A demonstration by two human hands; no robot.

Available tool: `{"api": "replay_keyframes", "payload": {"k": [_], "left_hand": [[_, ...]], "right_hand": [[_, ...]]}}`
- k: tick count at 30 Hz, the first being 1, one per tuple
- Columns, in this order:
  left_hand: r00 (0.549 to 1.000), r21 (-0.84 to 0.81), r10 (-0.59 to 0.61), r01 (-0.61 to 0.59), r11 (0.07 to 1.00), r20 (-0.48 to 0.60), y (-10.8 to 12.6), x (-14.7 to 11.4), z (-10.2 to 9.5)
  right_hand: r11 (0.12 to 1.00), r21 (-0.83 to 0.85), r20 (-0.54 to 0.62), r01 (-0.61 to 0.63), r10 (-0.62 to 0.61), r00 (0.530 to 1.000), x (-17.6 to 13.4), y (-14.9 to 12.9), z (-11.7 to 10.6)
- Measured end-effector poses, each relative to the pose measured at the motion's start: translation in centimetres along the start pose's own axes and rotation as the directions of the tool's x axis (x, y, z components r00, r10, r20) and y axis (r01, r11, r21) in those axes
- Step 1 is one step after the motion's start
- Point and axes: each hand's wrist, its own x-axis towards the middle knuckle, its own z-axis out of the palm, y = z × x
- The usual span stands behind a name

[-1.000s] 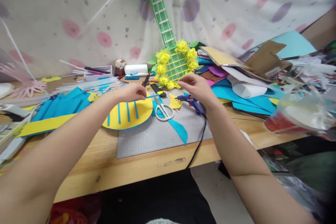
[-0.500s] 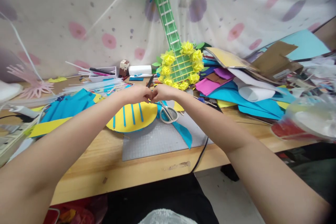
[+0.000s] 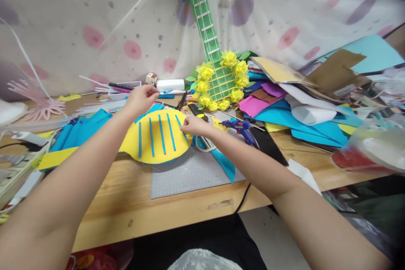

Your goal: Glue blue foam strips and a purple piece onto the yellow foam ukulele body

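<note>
The yellow guitar-shaped cutout (image 3: 145,135) with blue backing lies on the table, several blue strips (image 3: 162,134) set across its body in a row. My right hand (image 3: 196,126) is at its right end, fingers curled together on the rightmost blue strip (image 3: 179,121). Raised above the upper left of the cutout is my left hand (image 3: 143,98), its fingertips pinched; whatever they hold, if anything, is too small to make out. Scissors (image 3: 204,144) lie partly under my right wrist, beside a blue paper piece (image 3: 225,165). A blue glue gun (image 3: 238,127) rests just beyond my right forearm.
A green paper guitar with yellow flowers (image 3: 218,78) leans on the curtain behind. Coloured sheets (image 3: 272,112) pile up on the right, near a plastic tub (image 3: 363,152). A grey cutting mat (image 3: 186,181) lies in front; a power strip (image 3: 19,164) stands left.
My hands were together over the cutout's upper right. My left hand has moved up and left, away from my right, which has lowered onto the rightmost strip. The glue gun has come into view.
</note>
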Motion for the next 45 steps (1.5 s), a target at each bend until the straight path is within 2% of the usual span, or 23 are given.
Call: {"api": "replay_keyframes", "payload": {"k": [3, 6, 11, 19, 23, 27, 33, 39, 45], "left_hand": [[0.99, 0.019, -0.068, 0.066, 0.998, 0.124, -2.0, -0.4, 1.6], [0.976, 0.026, -0.055, 0.051, 0.998, 0.209, -2.7, -0.9, 3.1], [0.968, 0.141, -0.125, 0.095, 0.985, 0.216, -2.1, -1.2, 4.3], [0.919, 0.142, -0.229, 0.192, 0.971, 0.322, -0.7, -0.8, 6.0], [0.917, 0.2, -0.261, 0.207, 0.958, 0.3, -0.5, -0.6, 6.7], [0.924, 0.188, -0.284, 0.241, 0.952, 0.257, -1.1, -0.5, 6.7], [0.93, 0.288, -0.292, 0.223, 0.931, 0.223, -1.4, -0.7, 6.2], [0.92, 0.389, -0.234, 0.1, 0.916, 0.313, -0.9, -0.5, 6.8], [0.903, 0.428, -0.241, 0.072, 0.901, 0.355, -0.4, -0.1, 7.7]], "right_hand": [[0.998, -0.067, -0.008, -0.009, 0.008, 1.0, 0.5, -0.3, 0.9], [0.994, -0.107, -0.014, -0.004, 0.002, 1.0, 1.0, -0.3, 1.3], [0.989, -0.148, -0.019, 0.01, -0.013, 1.0, 1.3, -0.7, 1.5], [0.982, -0.189, -0.012, 0.021, -0.024, 1.0, 1.3, -1.0, 1.6], [0.982, -0.187, -0.008, 0.034, -0.036, 0.999, 1.7, -0.6, 1.9], [0.982, -0.186, -0.006, 0.037, -0.039, 0.999, 1.9, -0.5, 2.1], [0.98, -0.198, 0.03, 0.019, -0.013, 0.999, 2.1, -0.8, 2.0], [0.977, -0.214, 0.056, 0.015, -0.003, 0.998, 2.2, -1.2, 1.8], [0.971, -0.233, 0.092, 0.05, -0.029, 0.995, 2.0, -1.6, 1.6]]}}
